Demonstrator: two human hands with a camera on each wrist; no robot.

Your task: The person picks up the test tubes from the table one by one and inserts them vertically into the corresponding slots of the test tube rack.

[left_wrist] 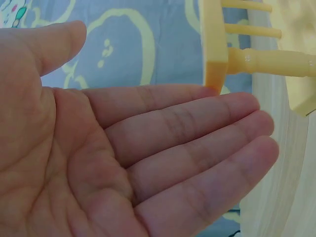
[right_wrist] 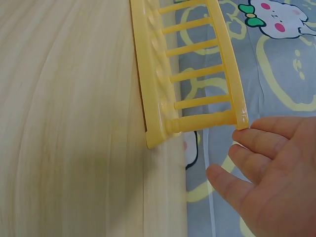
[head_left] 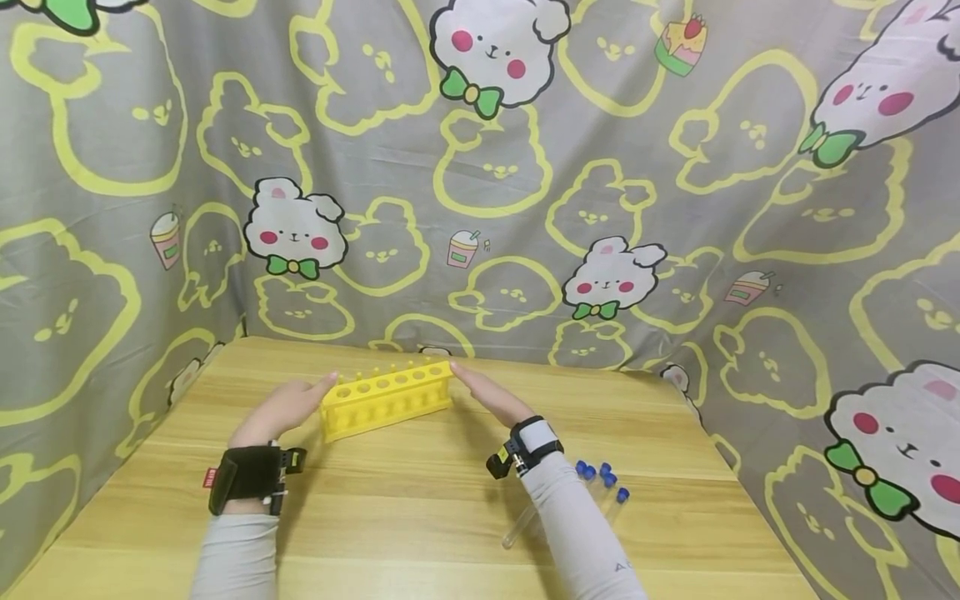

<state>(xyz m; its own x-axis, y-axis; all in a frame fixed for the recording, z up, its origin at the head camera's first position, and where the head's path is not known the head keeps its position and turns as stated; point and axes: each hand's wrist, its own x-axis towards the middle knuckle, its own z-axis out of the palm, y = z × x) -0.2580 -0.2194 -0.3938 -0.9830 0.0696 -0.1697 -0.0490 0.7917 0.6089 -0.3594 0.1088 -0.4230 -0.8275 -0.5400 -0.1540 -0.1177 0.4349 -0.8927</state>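
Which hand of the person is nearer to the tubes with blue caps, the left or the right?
The right. The right hand is beyond the blue-capped tubes, at the right end of the yellow rack; the left hand is farther left, at the rack's left end.

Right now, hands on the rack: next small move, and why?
I'd probably turn the yellow rack square to the back edge of the table: it sits askew, right end nearer that edge. The left hand and right hand touch opposite ends, and the blue-capped tubes lie apart from it.
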